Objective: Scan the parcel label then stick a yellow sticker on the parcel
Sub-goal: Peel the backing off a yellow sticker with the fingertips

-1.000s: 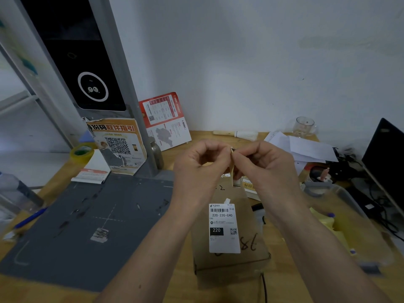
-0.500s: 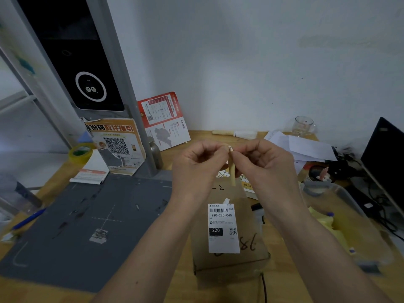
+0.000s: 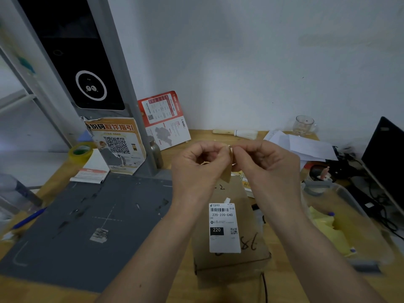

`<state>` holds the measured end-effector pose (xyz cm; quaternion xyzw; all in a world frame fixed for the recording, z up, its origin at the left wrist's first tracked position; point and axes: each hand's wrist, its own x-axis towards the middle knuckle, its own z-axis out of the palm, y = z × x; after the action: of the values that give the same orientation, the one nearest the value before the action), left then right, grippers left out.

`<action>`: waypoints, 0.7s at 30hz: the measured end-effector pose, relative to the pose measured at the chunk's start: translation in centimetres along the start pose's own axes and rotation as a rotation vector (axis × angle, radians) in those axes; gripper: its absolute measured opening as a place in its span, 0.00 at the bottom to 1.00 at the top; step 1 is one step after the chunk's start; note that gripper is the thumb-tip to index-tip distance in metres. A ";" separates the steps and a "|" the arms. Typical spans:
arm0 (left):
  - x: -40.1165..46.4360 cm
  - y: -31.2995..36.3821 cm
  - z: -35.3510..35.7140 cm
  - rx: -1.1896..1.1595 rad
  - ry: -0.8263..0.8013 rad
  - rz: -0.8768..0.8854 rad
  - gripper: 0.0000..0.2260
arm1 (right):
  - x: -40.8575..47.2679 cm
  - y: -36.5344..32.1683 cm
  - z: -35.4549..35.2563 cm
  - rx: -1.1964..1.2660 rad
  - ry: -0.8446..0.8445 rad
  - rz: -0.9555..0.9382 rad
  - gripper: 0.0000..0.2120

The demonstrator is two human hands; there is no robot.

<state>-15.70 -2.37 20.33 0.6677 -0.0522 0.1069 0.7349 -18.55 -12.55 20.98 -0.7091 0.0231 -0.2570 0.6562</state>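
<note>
Parcel [image 3: 229,228] lies on your desk [image 3: 190,141], white label [image 3: 224,228] up; above it your left hand [image 3: 196,169] and right hand [image 3: 266,167] both pinch a small sticker strip [image 3: 227,171], each grip narrow

The sticker [image 3: 227,173] is mostly hidden behind the fingers of both hands. The parcel's [image 3: 229,262] far end is covered by the wrists. The label's [image 3: 224,228] small print is unreadable. The right bin [image 3: 358,235] is blurred.

Wooden table [image 3: 196,136], grey mat [image 3: 87,215], cardboard parcel [image 3: 229,259] (white label up), tape roll [image 3: 81,151], glass [image 3: 305,124]
</note>
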 end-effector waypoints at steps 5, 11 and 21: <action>-0.1 0.1 -0.1 -0.012 -0.001 -0.024 0.07 | -0.1 0.1 0.2 0.025 0.013 0.008 0.07; -0.3 0.3 0.0 -0.016 -0.006 -0.054 0.05 | -0.4 0.2 0.2 0.064 0.010 0.014 0.07; -0.5 0.3 0.0 -0.009 -0.030 -0.031 0.05 | -0.3 0.4 0.3 0.047 0.021 -0.020 0.08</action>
<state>-16.23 -2.36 20.55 0.6667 -0.0531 0.0853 0.7385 -18.56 -12.18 20.52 -0.6909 0.0171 -0.2714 0.6698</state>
